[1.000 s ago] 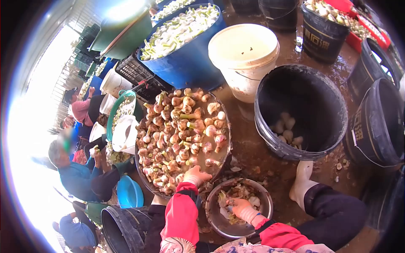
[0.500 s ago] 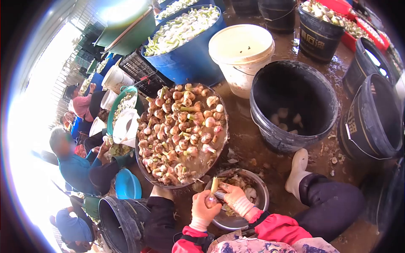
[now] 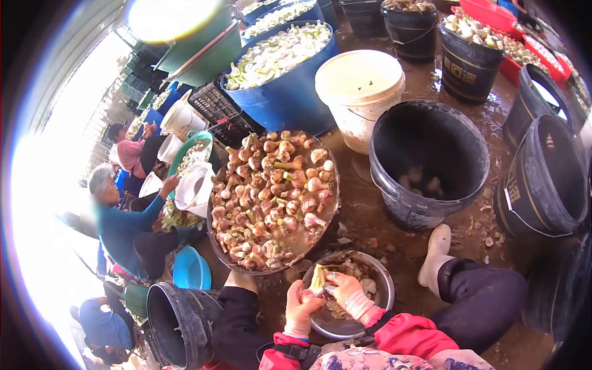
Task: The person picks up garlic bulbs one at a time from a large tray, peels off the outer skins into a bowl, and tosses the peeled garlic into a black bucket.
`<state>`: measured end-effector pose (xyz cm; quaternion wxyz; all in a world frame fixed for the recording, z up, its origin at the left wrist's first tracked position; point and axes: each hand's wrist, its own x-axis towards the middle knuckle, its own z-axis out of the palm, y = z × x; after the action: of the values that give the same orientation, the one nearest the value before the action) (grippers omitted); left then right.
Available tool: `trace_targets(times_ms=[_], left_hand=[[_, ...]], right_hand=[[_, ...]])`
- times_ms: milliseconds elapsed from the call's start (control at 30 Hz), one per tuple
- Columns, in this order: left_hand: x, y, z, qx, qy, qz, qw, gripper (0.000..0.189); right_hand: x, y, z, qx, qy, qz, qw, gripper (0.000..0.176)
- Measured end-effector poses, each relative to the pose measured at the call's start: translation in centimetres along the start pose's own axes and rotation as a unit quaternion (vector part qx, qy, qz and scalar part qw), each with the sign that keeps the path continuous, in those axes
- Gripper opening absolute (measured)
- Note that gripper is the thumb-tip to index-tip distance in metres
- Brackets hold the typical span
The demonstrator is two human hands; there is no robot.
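Observation:
Over the left rim of a metal basin [image 3: 387, 296], my left hand [image 3: 300, 307] is closed round a garlic bulb [image 3: 317, 282] whose pale green stem points up. My right hand [image 3: 346, 291] is closed beside the stem, touching it; a metallic tool partly shows at its fingers, its shape hard to make out. Peelings [image 3: 353, 269] lie in the basin below. Just beyond my hands stands a wide round tub [image 3: 271, 271] full of unpeeled garlic bulbs with reddish skins and short stems.
A black bucket [image 3: 410, 206] with a few bulbs stands ahead right, a white bucket [image 3: 357, 123] behind it. Blue barrels [image 3: 271, 102] hold trimmed garlic. More black buckets [image 3: 536, 197] line the right. Several people sit at the left, near a blue basin [image 3: 191, 269].
The view has shifted slightly. The stem in my hands now looks paler and partly peeled, and my left fingers have opened out somewhat. The person in teal at the left has reached an arm forward.

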<state>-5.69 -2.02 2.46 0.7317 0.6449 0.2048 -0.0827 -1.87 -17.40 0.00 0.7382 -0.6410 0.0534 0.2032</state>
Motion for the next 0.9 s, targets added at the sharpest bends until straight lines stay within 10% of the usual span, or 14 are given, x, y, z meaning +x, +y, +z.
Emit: trace_targets(times_ms=[167,233,300,367,433,500,567,667,800,900], left_hand=[[-0.2,1.4,0.9,-0.271,0.065,-0.074,0.958,0.048],[0.0,1.2,0.1,-0.147,0.044,-0.009,0.988,0.040],[0.4,0.0,-1.3,-0.077,0.037,-0.021,0.996,0.036],[1.2,-1.9,-2.6,0.326,-0.024,0.269,0.906,0.037],[-0.7,1.6,0.0,0.293,-0.019,0.186,0.938,0.056],[-0.9,2.3,-0.1,0.446,-0.032,0.266,0.854,0.076],[-0.2,0.8,-1.1,0.421,-0.038,0.233,0.876,0.095],[0.4,0.9,-0.6,-0.031,-0.044,0.033,0.998,0.096],[1.9,3.4,0.3,-0.389,-0.100,-0.259,0.878,0.077],[3.9,1.0,-2.1,-0.370,-0.203,-0.284,0.861,0.074]], right_hand=[[-0.2,-0.3,0.2,0.019,-0.039,-0.052,0.998,0.034],[0.4,0.7,0.1,0.288,-0.119,0.104,0.945,0.032],[1.2,1.2,-0.2,0.192,-0.161,0.121,0.960,0.035],[0.7,1.5,0.1,0.219,-0.128,0.163,0.954,0.031],[0.6,1.6,0.2,0.229,-0.110,0.186,0.949,0.029],[0.7,1.5,0.4,0.317,-0.057,0.209,0.923,0.021],[0.4,1.5,0.3,0.339,-0.065,0.212,0.914,0.018],[0.1,0.1,0.1,0.331,-0.071,0.167,0.926,0.021],[-1.0,-3.6,0.9,0.344,-0.009,0.116,0.932,0.023],[-0.8,-1.4,0.8,0.169,0.007,-0.004,0.986,0.026]])
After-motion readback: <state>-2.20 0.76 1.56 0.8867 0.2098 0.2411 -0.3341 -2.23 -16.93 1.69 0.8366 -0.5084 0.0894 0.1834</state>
